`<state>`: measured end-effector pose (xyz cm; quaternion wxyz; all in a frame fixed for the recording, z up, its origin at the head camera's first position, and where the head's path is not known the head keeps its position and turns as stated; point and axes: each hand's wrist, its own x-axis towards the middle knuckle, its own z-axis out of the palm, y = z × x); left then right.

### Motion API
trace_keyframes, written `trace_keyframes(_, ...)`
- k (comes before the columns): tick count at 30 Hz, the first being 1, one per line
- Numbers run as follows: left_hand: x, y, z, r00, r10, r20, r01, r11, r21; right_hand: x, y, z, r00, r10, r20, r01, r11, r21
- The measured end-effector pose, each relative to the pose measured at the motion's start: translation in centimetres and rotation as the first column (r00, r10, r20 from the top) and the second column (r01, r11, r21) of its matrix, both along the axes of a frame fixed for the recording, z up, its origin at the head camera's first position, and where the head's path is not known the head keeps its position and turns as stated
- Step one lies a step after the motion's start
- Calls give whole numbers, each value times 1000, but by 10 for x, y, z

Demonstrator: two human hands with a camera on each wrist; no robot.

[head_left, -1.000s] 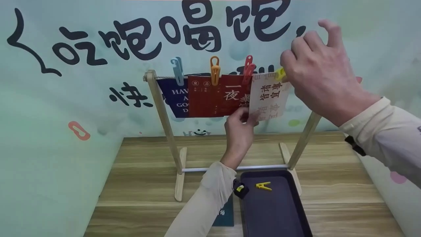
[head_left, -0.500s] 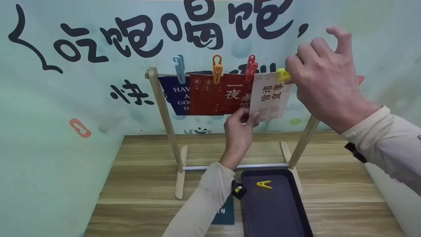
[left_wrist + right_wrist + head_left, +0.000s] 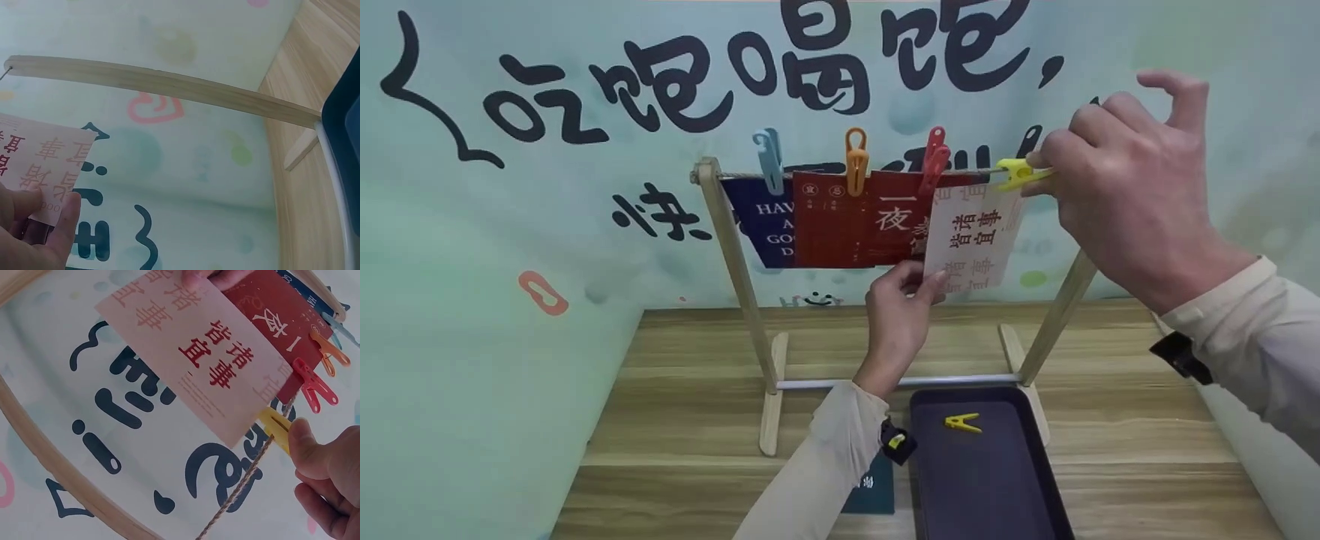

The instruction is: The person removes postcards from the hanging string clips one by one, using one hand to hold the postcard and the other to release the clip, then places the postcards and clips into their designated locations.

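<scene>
In the head view my left hand (image 3: 898,311) pinches the lower left corner of a pale pink card (image 3: 971,236) with red characters. My right hand (image 3: 1144,187) squeezes a yellow clothespin (image 3: 1018,174) between thumb and fingers at the rope's right part. The right wrist view shows the clothespin's tip (image 3: 270,417) right at the card's upper edge, over the twisted rope (image 3: 242,481). Left of the card hang two red cards (image 3: 829,225) and a dark blue card (image 3: 765,225), under blue, orange and red clothespins (image 3: 936,161).
A wooden rack (image 3: 735,277) holds the rope between two posts. On the wood-grain table, a dark tray (image 3: 982,480) carries another yellow clothespin (image 3: 963,422). A dark green card (image 3: 876,487) lies partly under the left sleeve. A printed wall stands behind.
The pink card has dropped slightly with my left hand, its top edge now below the rope. My right hand has moved right with the yellow clothespin, baring more of it.
</scene>
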<state>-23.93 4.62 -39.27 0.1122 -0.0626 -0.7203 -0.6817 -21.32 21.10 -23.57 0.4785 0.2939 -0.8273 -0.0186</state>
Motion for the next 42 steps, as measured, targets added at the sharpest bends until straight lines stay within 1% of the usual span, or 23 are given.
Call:
trace_keyframes(4,3,-4,-6,1000,10,0,-10,1000,-20,2,1,-3,1000,-6,-15,6,1000,-7)
trace_keyframes(7,6,-6,-11,1000,13,-2,-13,1000,-17,4,2,-7,999,-4,-34,3,999,-48)
trace_keyframes(9,8,-7,-13,1000,4,7,-4,1000,4,6,3,-10,999,0,-45,-4,995,-95)
trace_keyframes(12,12,-5,-16,999,-29,36,27,999,47,9,3,-17,998,1,-63,-13,983,-184)
trace_keyframes(15,17,-4,-18,996,-59,63,56,997,61,12,3,-24,997,-5,-79,-16,966,-259)
trace_keyframes(17,20,-5,-22,995,-66,74,62,996,56,14,3,-29,997,-3,-79,-20,956,-291)
trace_keyframes(20,25,-9,-31,992,-69,104,66,997,33,18,2,-36,997,6,-76,-31,944,-328)
trace_keyframes(22,29,-12,-39,989,-75,128,74,997,14,20,3,-42,997,4,-83,-34,929,-368)
trace_keyframes(25,33,-18,-52,980,-92,177,91,996,12,23,6,-49,995,-19,-101,-25,905,-424)
trace_keyframes(28,35,-24,-63,973,-83,216,79,997,23,22,7,-53,991,-36,-125,-28,881,-472)
trace_keyframes(31,37,-31,-70,968,-66,243,57,998,41,20,4,-55,991,-23,-131,-45,868,-494)
trace_keyframes(34,39,-38,-73,967,-60,246,47,997,59,24,0,-59,995,-5,-104,-46,876,-481)
trace_keyframes(36,41,-43,-75,967,-49,250,38,998,47,26,-2,-64,995,13,-94,-56,876,-478)
trace_keyframes(39,44,-51,-80,968,-36,248,32,999,22,30,-4,-77,997,38,-64,-64,877,-476)
trace_keyframes(42,48,-60,-86,968,-16,252,22,1000,-21,31,0,-94,998,57,-12,-56,888,-456)
